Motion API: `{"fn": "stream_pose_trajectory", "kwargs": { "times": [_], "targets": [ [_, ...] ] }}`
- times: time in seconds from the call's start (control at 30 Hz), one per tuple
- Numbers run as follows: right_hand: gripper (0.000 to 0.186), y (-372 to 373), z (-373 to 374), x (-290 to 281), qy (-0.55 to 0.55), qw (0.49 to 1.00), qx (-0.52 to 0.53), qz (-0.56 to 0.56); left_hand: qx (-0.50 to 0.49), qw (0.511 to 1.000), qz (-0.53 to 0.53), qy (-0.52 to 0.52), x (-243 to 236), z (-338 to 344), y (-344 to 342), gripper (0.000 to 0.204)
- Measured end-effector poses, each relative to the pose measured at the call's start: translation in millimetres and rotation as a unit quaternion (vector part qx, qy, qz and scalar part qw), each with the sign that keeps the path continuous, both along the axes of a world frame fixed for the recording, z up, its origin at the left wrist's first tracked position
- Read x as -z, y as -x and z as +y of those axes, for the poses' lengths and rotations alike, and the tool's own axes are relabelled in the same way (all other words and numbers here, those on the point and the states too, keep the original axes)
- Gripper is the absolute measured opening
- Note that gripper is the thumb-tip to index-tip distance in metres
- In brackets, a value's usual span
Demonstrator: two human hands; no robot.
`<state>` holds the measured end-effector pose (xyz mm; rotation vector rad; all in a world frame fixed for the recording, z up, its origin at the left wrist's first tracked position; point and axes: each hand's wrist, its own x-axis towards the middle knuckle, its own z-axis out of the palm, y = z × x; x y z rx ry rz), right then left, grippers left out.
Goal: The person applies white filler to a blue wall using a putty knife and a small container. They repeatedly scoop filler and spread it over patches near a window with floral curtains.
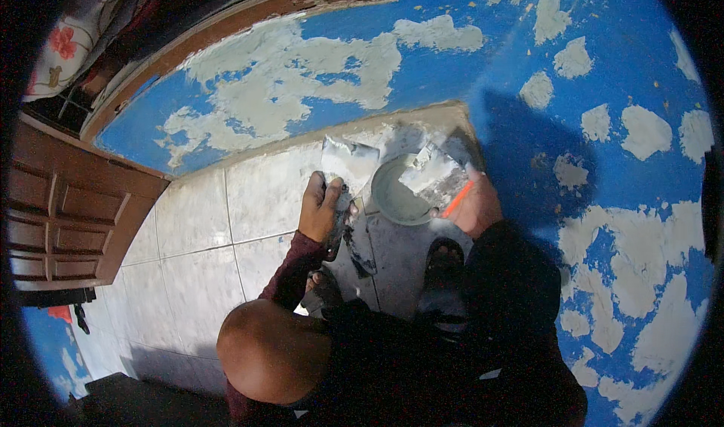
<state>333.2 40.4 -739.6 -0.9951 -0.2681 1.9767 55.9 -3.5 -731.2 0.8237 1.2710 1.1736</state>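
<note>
My left hand [320, 210] grips the handle of a wide metal putty knife [348, 161]; its smeared blade points up toward the wall. My right hand [478, 210] holds a second putty knife with an orange handle [458, 198]. That blade [428, 169] is loaded with grey filler and lies over the rim of a round bowl of filler [394, 201] on the floor between my hands. Both blades are close together, just above the bowl.
A blue wall [452, 65] with many grey filler patches curves round the top and right. Pale floor tiles [211, 246] spread to the left, up to a brown panelled wooden door [68, 223]. My sandalled feet [445, 261] and bent knee [271, 351] are below the bowl.
</note>
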Motion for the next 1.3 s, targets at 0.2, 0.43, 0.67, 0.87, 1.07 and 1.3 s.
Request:
{"fn": "stream_pose_trajectory", "kwargs": {
  "times": [0.2,0.43,0.67,0.87,1.07,1.3],
  "targets": [
    [0.058,-0.9,2.1,53.5,-0.038,0.955,-0.074,0.286,-0.025,0.992,0.091,-0.078,74.6,-2.0,29.6,0.021],
    [0.061,5.3,-10.5,52.2,0.053,0.946,-0.142,0.287,-0.018,1.0,-0.011,-0.011,50.7,-14.7,47.2,0.018],
    [0.07,-4.7,48.3,-42.9,-0.254,0.967,-0.022,0.021,0.004,0.997,-0.065,-0.043,-10.6,-0.6,54.3,0.021],
    [0.064,0.0,100.3,-162.3,-0.511,0.852,-0.081,-0.083,0.049,0.995,-0.066,-0.063,-108.8,14.6,57.5,0.018],
    [0.061,22.9,137.5,-250.3,-0.684,0.478,0.075,-0.546,0.096,0.988,-0.093,-0.078,-161.6,29.5,37.6,0.022],
    [0.075,43.3,193.3,-291.6,-0.722,0.048,0.108,-0.682,0.102,0.983,-0.135,-0.065,-218.3,5.6,9.9,0.021]
  ]
}}
